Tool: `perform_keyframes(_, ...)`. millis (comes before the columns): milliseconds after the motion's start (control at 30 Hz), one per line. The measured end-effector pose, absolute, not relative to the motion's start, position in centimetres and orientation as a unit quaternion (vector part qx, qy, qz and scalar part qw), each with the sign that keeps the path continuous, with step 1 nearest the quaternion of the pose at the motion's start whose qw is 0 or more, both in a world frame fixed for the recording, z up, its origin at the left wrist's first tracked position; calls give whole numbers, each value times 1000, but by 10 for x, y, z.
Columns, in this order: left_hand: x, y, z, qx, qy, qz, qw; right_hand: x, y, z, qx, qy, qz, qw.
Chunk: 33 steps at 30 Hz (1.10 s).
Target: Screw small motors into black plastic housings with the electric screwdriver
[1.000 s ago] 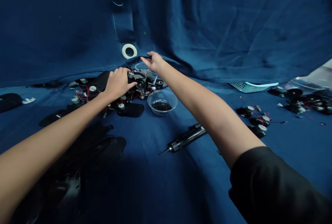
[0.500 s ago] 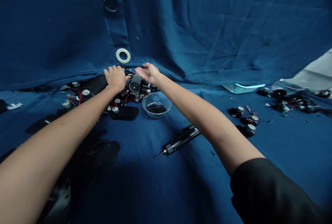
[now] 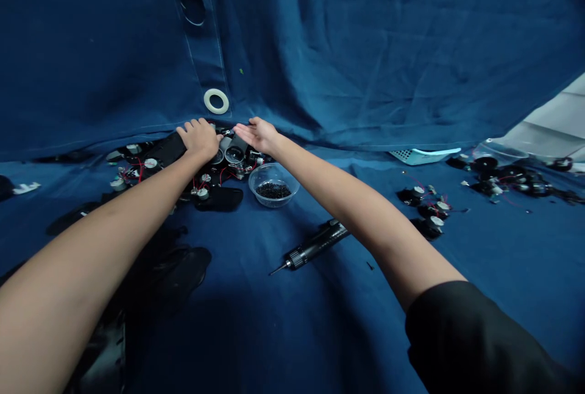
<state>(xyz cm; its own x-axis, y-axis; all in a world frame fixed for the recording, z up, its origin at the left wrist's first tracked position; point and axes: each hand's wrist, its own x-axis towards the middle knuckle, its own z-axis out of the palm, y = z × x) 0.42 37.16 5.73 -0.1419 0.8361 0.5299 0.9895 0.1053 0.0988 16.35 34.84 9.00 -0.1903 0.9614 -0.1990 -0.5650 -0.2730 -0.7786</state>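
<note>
My left hand [image 3: 200, 139] rests palm down on a heap of black device parts [image 3: 167, 149], fingers spread. Just right of it, my right hand [image 3: 258, 136] is turned partly palm up beside the same heap, with its fingers extended and nothing seen in them. Between and below the hands lie dark cylindrical parts [image 3: 234, 154] with round openings, red wires and small silver motors [image 3: 150, 164]. A clear plastic bowl [image 3: 274, 200] holding many small dark screws stands below my right wrist. An electric screwdriver [image 3: 315, 246] lies under my right forearm, bit toward the left.
Blue cloth hangs behind, with a pale ring [image 3: 216, 102] on it. A light teal basket [image 3: 425, 156] pokes out from under the cloth. More wired black parts [image 3: 425, 211] lie at right. Black shells [image 3: 183, 269] lie under my left arm, and a loose screw [image 3: 370, 266] lies by the screwdriver.
The view has shifted slightly, and things at right appear a little further left. Both hands stay at the heap in nearly the same pose.
</note>
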Motion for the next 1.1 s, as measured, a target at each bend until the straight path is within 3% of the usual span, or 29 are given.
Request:
perform_keyframes(300, -5, 320, 58, -678, -653, -250, 225, 170, 339, 92, -355, -321, 705, 524)
perform_keyframes(500, -20, 281, 58, -702, -635, -254, 199, 179, 331, 84, -463, -406, 672, 413)
perform_keyframes(667, -36, 243, 54, -729, -613, -249, 178, 186, 321, 80, -560, -500, 574, 326)
perform_keyframes(900, -77, 193, 42, -744, -606, -226, 169, 202, 301, 72, -580, -632, 430, 282)
perform_keyframes(1100, -82, 241, 71, -733, -626, -214, 161, 177, 318, 75, -579, -684, 348, 276)
